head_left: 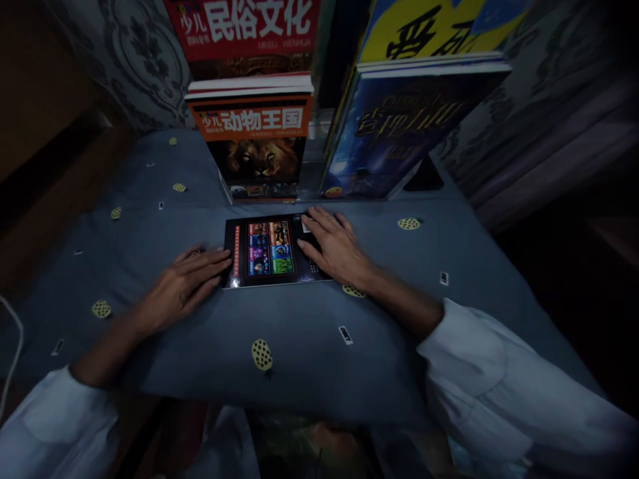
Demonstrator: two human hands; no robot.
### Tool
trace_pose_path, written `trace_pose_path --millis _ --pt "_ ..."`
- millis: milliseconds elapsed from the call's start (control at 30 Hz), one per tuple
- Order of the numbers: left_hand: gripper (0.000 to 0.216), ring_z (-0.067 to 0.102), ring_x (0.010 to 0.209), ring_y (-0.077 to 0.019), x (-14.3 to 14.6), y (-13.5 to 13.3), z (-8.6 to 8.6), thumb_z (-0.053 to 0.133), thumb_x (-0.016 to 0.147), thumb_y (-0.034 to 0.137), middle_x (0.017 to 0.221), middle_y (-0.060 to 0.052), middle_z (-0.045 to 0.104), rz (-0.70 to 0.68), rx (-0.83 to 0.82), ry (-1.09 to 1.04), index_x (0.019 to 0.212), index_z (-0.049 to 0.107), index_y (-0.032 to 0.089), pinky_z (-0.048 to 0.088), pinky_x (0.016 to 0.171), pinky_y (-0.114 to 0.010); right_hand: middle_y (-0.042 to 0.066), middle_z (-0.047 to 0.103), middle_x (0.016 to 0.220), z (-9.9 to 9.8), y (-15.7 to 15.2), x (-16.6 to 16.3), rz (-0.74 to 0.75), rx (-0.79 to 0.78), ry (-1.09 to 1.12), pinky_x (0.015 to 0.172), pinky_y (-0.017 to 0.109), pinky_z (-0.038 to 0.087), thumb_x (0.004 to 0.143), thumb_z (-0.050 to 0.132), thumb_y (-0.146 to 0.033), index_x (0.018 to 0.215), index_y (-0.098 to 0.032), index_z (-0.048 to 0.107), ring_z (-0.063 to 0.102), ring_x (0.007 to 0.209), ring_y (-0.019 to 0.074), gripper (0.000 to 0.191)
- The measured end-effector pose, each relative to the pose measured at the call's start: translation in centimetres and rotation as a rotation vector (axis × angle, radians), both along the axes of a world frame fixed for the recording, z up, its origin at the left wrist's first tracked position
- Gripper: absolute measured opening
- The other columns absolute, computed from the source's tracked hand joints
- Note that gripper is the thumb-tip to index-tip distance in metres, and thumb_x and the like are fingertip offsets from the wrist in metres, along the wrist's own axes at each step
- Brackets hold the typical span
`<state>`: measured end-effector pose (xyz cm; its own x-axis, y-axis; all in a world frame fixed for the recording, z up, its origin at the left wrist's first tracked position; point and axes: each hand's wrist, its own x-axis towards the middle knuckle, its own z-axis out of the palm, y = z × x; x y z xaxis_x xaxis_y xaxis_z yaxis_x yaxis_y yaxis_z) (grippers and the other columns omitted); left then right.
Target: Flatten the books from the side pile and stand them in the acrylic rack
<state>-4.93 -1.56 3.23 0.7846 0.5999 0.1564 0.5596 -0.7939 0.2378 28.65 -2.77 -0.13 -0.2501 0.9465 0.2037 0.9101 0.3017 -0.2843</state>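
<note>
A dark book [272, 249] lies flat on the cloth-covered table, turned sideways. Its upper cover shows a grid of small coloured pictures and a red strip. My left hand [187, 285] is open, its stretched fingers reaching the book's left edge. Across the right end of the book rests my right hand [337, 249], palm down with fingers apart, hiding part of the cover. Just behind, an orange book with a lion [259, 150] and a dark blue book [399, 130] stand upright in a rack.
On the rack's upper level stand a red book [249, 33] and a yellow and blue book [434, 30]. A grey cloth [309, 359] with pineapple prints covers the table. A white cable [17, 332] hangs at the left, and a black object [424, 176] lies behind the blue book.
</note>
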Motion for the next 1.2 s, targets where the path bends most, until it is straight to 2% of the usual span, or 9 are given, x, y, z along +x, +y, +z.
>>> trace_pose_path --millis 133,233,567,767,867,1033,1100,1200 --pt "0.046 0.057 0.136 -0.0264 -0.7 -1.9 0.1 0.045 0.104 0.026 0.141 -0.004 0.065 -0.062 -0.006 -0.07 0.149 0.05 0.035 0.038 0.119 -0.057 0.018 0.043 0.16 -0.1 0.1 0.0 -0.002 -0.004 0.02 0.12 0.061 0.028 0.104 0.037 -0.045 0.148 -0.013 0.049 0.035 0.151 0.0336 0.056" --pt "0.048 0.057 0.135 -0.0264 0.1 -2.5 0.3 0.048 0.102 0.023 0.141 -0.004 0.065 -0.12 0.006 -0.077 0.149 0.05 0.034 0.037 0.119 -0.057 0.017 0.042 0.161 -0.1 0.1 0.0 -0.012 -0.011 0.019 0.12 0.061 0.027 0.104 0.037 -0.045 0.149 -0.014 0.048 0.034 0.151 0.0338 0.056" --pt "0.043 0.055 0.137 -0.0271 7.0 -2.6 0.8 0.05 0.104 0.031 0.144 -0.01 0.061 -0.309 0.078 0.048 0.146 0.053 0.021 0.038 0.119 -0.054 0.019 0.044 0.159 0.0 -0.1 -0.2 -0.013 0.0 0.044 0.12 0.062 0.028 0.102 0.041 -0.039 0.148 -0.011 0.05 0.036 0.15 0.0346 0.054" --pt "0.042 0.052 0.14 -0.0273 10.1 -2.5 0.2 0.048 0.104 0.034 0.145 -0.012 0.06 -0.327 0.057 0.06 0.143 0.056 0.02 0.041 0.117 -0.052 0.019 0.043 0.159 0.0 0.0 -0.1 -0.015 0.001 0.044 0.12 0.061 0.028 0.102 0.041 -0.039 0.148 -0.01 0.049 0.035 0.151 0.0336 0.055" --pt "0.044 0.051 0.14 -0.0283 10.2 -0.8 0.2 0.047 0.105 0.041 0.15 -0.011 0.056 -0.273 0.027 0.095 0.144 0.054 0.023 0.039 0.117 -0.054 0.021 0.042 0.16 0.3 0.0 -0.2 -0.016 -0.026 0.025 0.122 0.059 0.026 0.102 0.043 -0.037 0.148 -0.007 0.048 0.034 0.152 0.033 0.055" --pt "0.073 0.043 0.145 -0.0372 8.8 4.1 0.3 0.053 0.097 0.062 0.157 -0.022 0.044 0.023 0.039 0.196 0.152 0.041 0.016 0.038 0.114 -0.058 0.023 0.037 0.162 0.4 -1.2 -0.3 -0.02 -0.023 0.01 0.12 0.061 0.031 0.101 0.05 -0.038 0.148 -0.008 0.049 0.03 0.153 0.0358 0.056" --pt "0.079 0.045 0.142 -0.0374 8.4 5.4 0.3 0.052 0.094 0.068 0.156 -0.022 0.045 0.065 0.025 0.219 0.153 0.039 0.016 0.039 0.113 -0.056 0.024 0.037 0.161 0.2 -2.3 -0.1 0.008 0.007 0.002 0.118 0.062 0.034 0.1 0.052 -0.037 0.147 -0.011 0.051 0.031 0.152 0.0365 0.053" --pt "0.083 0.05 0.136 -0.0374 8.3 6.1 0.3 0.05 0.092 0.074 0.152 -0.021 0.049 0.072 0.029 0.224 0.152 0.039 0.018 0.039 0.111 -0.056 0.021 0.046 0.157 -0.1 -4.4 0.3 0.062 0.075 -0.018 0.115 0.063 0.038 0.102 0.049 -0.03 0.141 -0.017 0.059 0.041 0.148 0.0348 0.042"
